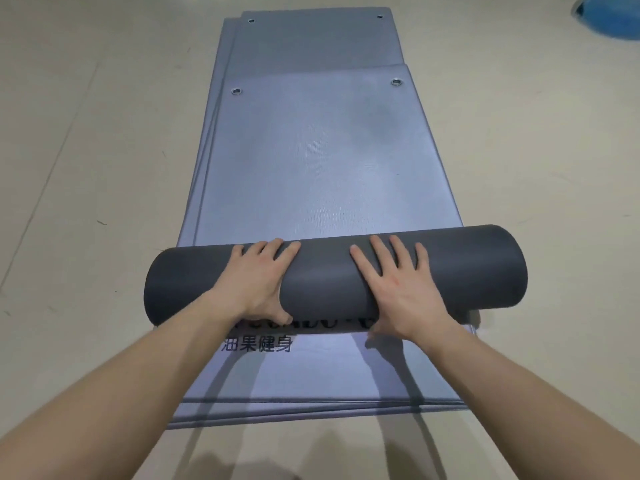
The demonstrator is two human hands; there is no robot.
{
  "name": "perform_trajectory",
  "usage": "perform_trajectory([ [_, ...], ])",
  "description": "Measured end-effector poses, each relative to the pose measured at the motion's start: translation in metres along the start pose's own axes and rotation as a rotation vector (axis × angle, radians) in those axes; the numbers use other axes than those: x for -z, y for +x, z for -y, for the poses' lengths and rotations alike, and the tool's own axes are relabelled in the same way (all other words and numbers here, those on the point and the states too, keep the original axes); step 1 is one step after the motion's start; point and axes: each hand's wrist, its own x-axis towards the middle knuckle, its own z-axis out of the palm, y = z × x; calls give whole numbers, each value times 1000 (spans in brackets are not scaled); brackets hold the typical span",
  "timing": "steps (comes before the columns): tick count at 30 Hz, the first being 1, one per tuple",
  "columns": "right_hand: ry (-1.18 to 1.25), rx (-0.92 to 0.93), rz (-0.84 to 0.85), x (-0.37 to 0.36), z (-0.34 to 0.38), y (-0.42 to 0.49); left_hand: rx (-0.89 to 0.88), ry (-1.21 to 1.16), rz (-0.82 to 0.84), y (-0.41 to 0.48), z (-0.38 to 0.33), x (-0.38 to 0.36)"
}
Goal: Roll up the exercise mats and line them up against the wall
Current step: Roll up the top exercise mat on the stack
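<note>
A stack of grey-blue exercise mats [313, 39] lies flat on the floor, running away from me. The top mat [311, 161] is partly rolled from the near end into a dark grey roll [467, 268] that lies across the stack. My left hand [256, 278] wraps the left half of the roll, fingers over the top and thumb hooked under the near side. My right hand [398, 289] presses flat on the right half with straight, spread fingers. Black printed lettering [258, 344] shows on the mat below, just in front of the roll.
Beige floor [86, 168] surrounds the mats on both sides. A blue object [609, 15] sits at the far right corner. Metal eyelets [397, 81] mark the far ends of the mats. No wall is in view.
</note>
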Motion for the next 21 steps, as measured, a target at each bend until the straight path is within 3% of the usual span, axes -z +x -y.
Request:
perform_trajectory([
  [3,10,40,-49,17,-12,32,0,-92,143,24,13,26],
  [8,58,87,32,48,-27,46,15,-269,332,44,24,61],
  [13,161,141,339,52,-17,5,-7,-495,641,1,5,51],
  [15,229,148,433,51,-17,5,-11,-421,490,-22,-3,45],
  [18,441,90,548,61,-27,24,-7,-180,66,-60,-24,26],
  [21,392,70,437,63,-32,27,40,21,57,-80,-49,-3],
])
